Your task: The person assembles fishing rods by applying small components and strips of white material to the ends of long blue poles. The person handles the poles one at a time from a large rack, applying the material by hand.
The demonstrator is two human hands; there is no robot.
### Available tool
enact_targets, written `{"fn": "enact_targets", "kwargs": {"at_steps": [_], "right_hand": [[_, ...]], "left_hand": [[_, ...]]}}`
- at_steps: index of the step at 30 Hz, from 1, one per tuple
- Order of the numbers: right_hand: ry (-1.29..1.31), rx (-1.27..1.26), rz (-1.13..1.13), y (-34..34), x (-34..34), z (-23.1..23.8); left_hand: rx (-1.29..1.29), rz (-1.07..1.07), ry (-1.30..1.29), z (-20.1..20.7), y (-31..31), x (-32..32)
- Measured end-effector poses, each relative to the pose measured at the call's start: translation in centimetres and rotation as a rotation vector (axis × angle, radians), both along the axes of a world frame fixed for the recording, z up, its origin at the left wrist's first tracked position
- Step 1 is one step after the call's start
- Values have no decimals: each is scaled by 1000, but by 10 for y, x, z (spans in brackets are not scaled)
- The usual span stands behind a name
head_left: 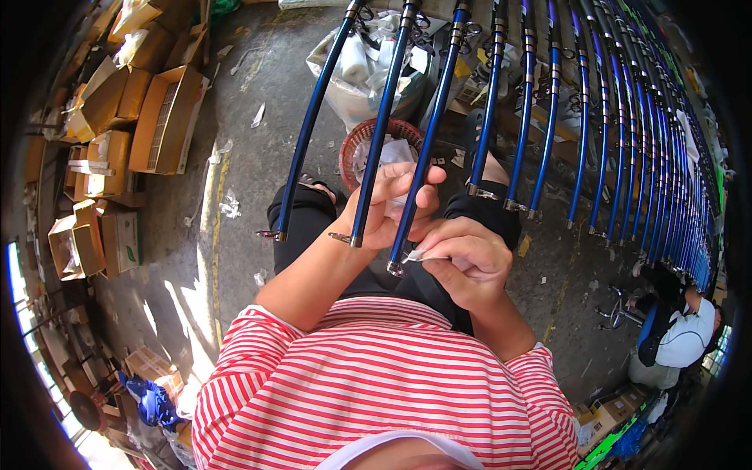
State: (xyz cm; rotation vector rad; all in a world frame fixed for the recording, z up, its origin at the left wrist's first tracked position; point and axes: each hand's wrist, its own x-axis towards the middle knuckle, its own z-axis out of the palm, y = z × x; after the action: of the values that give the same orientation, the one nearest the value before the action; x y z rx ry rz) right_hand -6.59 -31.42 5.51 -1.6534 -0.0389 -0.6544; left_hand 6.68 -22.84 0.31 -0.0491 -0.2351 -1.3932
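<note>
Where the glossy blue rods fan downward in a row, each is a slender cylindrical shaft with dark wrapped sections, ring-shaped guides higher up and a bright metal fitting at the lower end. The third rod from the left is the one at the hands; its end fitting lies in front of the person's lap, just beside the fingers of the right hand. A small, thin white piece, flat with a pointed edge, projects from that hand toward the fitting; whether it touches the rod cannot be determined. The right thumb and forefinger are closed together on the white piece, with the remaining fingers bent. The left hand is partly open, its fingers loosely curled behind the third rod; the firmness of its contact cannot be determined. The second rod crosses in front of the same hand near the wrist. The left forearm angles up and inward from a red-and-white striped sleeve; the right forearm angles up and inward from the opposite side, elbow bent. Beyond the hands, a red lattice-walled basket stands on the rough grey floor.
</note>
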Motion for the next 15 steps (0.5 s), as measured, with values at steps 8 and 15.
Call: {"fn": "enact_targets", "kwargs": {"at_steps": [8,15], "right_hand": [[38,9,51,5,-5,1],[11,15,69,6,-3,1]], "left_hand": [[-44,-9,8,0,2,0],[-19,-18,54,0,3,-2]]}}
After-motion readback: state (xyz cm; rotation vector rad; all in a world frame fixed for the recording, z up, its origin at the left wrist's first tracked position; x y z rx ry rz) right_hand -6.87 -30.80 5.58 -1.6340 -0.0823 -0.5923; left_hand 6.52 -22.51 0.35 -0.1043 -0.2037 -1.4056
